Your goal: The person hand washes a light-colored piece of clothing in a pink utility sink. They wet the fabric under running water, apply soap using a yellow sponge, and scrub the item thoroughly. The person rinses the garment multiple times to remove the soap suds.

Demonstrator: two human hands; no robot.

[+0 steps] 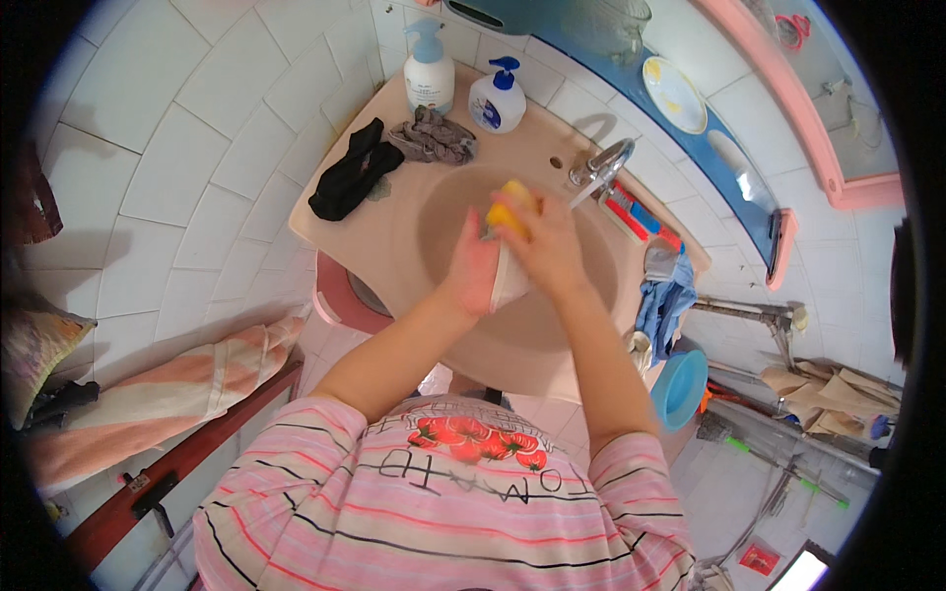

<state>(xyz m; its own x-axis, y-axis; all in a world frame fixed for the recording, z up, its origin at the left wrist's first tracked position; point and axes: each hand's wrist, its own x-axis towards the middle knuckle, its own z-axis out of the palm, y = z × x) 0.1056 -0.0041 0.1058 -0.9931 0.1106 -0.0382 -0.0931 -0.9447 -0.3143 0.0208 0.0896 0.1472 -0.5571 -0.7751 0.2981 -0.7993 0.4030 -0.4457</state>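
Note:
My right hand (pixel 553 247) grips a yellow bar (pixel 511 208), apparently soap and slightly blurred. Pressed beneath it is a pale, light-coloured cloth (pixel 513 279), perhaps a sock, lying along my left hand (pixel 473 262). The left fingers point up towards the bar, and the palm supports the cloth; part of it is hidden by the right hand. Both hands are above the beige washbasin (pixel 447 214). A thin stream of water (pixel 584 196) runs from the chrome tap (pixel 612 159) just beyond the right hand.
On the left counter lie a black sock-like cloth (pixel 355 173) and a crumpled grey-brown cloth (pixel 432 139). Behind them stand two pump bottles (pixel 430 77). Toothpaste boxes (pixel 632 214) and blue cloths (pixel 661 295) line the right rim. A blue shelf (pixel 584 52) overhangs the back.

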